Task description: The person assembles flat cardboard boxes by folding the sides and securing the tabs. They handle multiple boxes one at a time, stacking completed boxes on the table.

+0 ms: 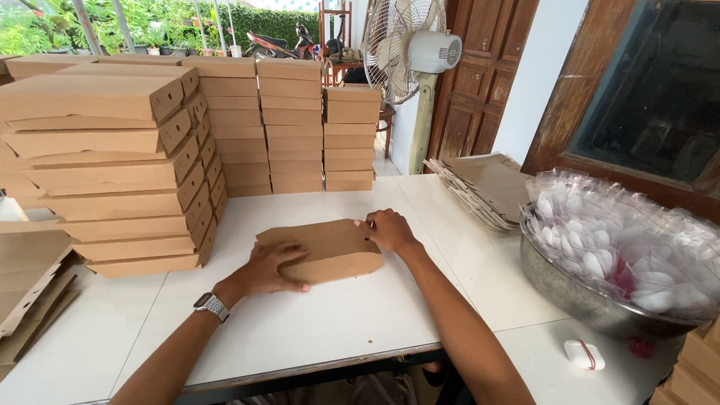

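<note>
The left hand (pixel 268 268) lies flat on the near left corner of the box (pixel 324 250), fingers curled over its front edge. The right hand (pixel 386 229) presses the far right corner; neither hand is closed around it. The box lies mid-table (pixel 337 315), with bare room in front and to the right. Box stacks (pixel 127 165) stand close on the left, a steel bowl (pixel 570 289) far right.

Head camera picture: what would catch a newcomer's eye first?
Probably the tall stacks of brown cardboard boxes at the left and back of the white table. Next, both hands, left hand and right hand, pressing one box at the centre, and the metal bowl of plastic packets at the right.
</note>
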